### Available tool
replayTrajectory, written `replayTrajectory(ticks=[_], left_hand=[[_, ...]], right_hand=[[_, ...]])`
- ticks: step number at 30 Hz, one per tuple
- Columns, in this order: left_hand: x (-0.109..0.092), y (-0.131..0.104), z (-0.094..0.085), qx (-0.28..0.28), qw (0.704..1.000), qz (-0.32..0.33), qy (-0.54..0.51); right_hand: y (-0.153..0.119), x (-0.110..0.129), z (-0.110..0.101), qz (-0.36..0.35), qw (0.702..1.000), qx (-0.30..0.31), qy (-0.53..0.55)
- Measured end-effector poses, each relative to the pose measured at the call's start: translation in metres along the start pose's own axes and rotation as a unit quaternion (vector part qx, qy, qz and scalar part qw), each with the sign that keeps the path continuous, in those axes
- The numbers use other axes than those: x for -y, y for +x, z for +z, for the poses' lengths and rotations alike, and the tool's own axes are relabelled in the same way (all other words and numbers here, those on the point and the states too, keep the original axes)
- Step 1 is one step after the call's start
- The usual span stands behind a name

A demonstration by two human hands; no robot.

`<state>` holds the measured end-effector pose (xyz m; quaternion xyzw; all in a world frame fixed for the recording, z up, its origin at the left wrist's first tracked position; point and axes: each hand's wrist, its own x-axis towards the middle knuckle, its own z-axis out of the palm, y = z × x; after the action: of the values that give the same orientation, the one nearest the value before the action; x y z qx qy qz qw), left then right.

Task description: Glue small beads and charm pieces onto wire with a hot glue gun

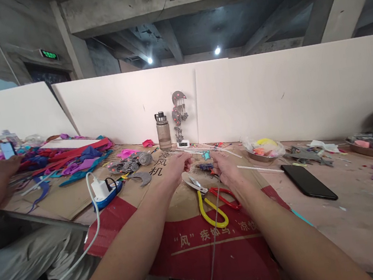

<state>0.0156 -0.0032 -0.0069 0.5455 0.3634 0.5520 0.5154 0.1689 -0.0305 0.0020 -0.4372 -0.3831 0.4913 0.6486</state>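
Observation:
My left hand (179,165) hovers over the cardboard with its fingers pinched together. What they pinch, if anything, is too small to make out. Across from it, my right hand (226,166) has its fingers closed, and a thin grey cord (214,231) hangs from them toward the table's front edge. A small teal piece (206,155) shows between the hands, close to the right fingertips; whether it is held is unclear. Below lie yellow-handled pliers (214,210) and red-handled scissors (230,195), partly overlapping. A dark blue bristly bundle (205,167) lies between my hands.
A bottle (163,134), a small digital clock (183,144) and a grey moon ornament (180,113) stand at the back. Right are a phone (309,181) and a bowl (264,151). Left are a power strip (108,196), a grey crescent (141,178), fabric strips and another person's hand (3,169).

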Motion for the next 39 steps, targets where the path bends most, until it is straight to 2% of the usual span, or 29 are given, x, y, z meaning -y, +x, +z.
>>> replayTrajectory(ticks=[5, 16, 20, 25, 30, 33, 39], left_hand=[[0.0, 0.0, 0.001, -0.022, 1.0, -0.016, 0.007], [0.006, 0.0, 0.007, -0.017, 1.0, -0.014, 0.021], [0.003, -0.002, 0.008, -0.024, 1.0, -0.01, 0.015], [0.003, -0.001, 0.01, -0.003, 0.999, -0.013, 0.031], [0.01, 0.005, 0.007, -0.044, 0.997, 0.028, 0.06], [0.008, 0.007, 0.0, -0.045, 0.998, 0.024, 0.026], [-0.004, 0.005, -0.006, -0.013, 0.999, 0.018, -0.036]], right_hand=[[0.001, -0.002, -0.001, 0.006, 1.0, 0.001, -0.009], [0.001, 0.002, -0.003, -0.029, 0.998, 0.005, -0.06], [0.001, 0.0, -0.002, -0.022, 0.999, -0.006, -0.041], [0.0, -0.006, 0.0, -0.007, 1.0, -0.005, -0.022], [0.0, -0.013, 0.002, -0.007, 0.999, 0.007, -0.046], [0.001, -0.015, 0.001, -0.009, 0.998, 0.008, -0.055], [-0.001, -0.014, 0.002, -0.017, 0.997, 0.007, -0.069]])
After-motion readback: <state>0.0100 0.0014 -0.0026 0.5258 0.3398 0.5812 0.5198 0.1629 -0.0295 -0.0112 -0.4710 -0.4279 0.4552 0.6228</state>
